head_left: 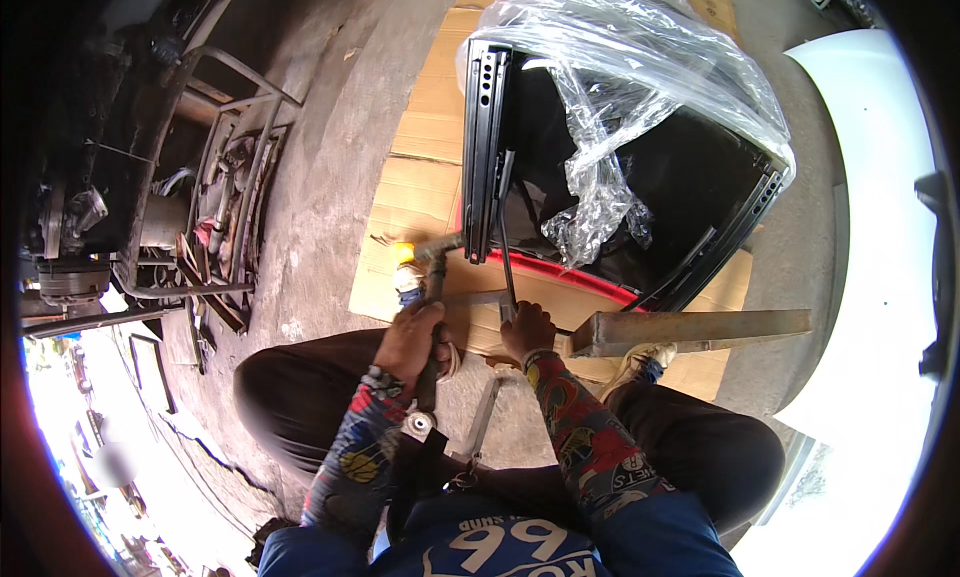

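Observation:
My left hand [408,339] is closed round the handle of a hammer [437,262]; the hammer's head is up, beside the lower end of a black metal rail [480,167]. My right hand [528,332] is closed at the lower end of a thin black strip [505,227] that runs up along the rail. A flat grey metal piece [475,299] lies at these fingers, its far end hidden by them. The rail edges a dark glass panel [660,187] with a red strip [570,274] on its near side.
Clear plastic wrap [620,37] drapes over the panel, which lies on cardboard [405,202]. A rusty square metal tube [690,332] juts out beside my right hand. On the left stands a metal rack [215,207] with scrap; at the right is a large white panel [880,227].

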Tool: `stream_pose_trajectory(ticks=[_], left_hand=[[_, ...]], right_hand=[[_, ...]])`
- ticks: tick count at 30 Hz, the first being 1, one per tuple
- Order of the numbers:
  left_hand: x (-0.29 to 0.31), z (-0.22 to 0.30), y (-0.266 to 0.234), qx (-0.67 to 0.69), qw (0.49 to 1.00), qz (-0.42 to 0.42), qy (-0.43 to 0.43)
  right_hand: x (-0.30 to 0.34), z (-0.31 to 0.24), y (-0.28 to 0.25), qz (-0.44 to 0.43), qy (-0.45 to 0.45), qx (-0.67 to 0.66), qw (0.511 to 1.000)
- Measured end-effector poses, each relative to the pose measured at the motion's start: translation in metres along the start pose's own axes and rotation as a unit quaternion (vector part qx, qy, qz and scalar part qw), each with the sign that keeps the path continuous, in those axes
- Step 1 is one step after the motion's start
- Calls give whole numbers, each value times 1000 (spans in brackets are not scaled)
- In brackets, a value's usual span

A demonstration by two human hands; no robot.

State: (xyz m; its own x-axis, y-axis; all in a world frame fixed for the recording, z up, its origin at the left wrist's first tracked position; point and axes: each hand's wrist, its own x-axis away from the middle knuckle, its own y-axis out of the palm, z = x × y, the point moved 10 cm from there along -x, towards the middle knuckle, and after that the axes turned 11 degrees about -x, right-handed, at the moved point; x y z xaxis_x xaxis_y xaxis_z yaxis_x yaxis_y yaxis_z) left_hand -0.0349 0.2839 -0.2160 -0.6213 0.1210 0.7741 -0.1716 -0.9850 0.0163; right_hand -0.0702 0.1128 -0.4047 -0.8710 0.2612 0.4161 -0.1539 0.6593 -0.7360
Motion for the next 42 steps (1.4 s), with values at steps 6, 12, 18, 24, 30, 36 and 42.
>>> stream_pose_trajectory(ticks=[6, 12, 18, 24, 30, 36, 42], left_hand=[[72, 140, -34, -422, 852, 130, 281], [69, 246, -16, -478, 755, 178, 412], [38, 253, -12, -460, 769, 178, 407], [41, 285, -10, -409, 804, 218, 374], [62, 327, 31, -527, 653, 210, 502], [83, 325, 44, -579, 572, 221, 538], [76, 325, 42, -640, 525, 269, 493]], right_hand=[[-2, -3, -2, 91, -52, 52, 993], [-13, 14, -2, -44, 11, 25, 999], [-19, 15, 12, -20, -16, 106, 994], [-35, 24, 13, -17, -14, 102, 995], [-35, 16, 7, -34, -28, 146, 988], [-31, 14, 2, -9, -21, 138, 990], [-33, 19, 6, -33, 8, 150, 988]])
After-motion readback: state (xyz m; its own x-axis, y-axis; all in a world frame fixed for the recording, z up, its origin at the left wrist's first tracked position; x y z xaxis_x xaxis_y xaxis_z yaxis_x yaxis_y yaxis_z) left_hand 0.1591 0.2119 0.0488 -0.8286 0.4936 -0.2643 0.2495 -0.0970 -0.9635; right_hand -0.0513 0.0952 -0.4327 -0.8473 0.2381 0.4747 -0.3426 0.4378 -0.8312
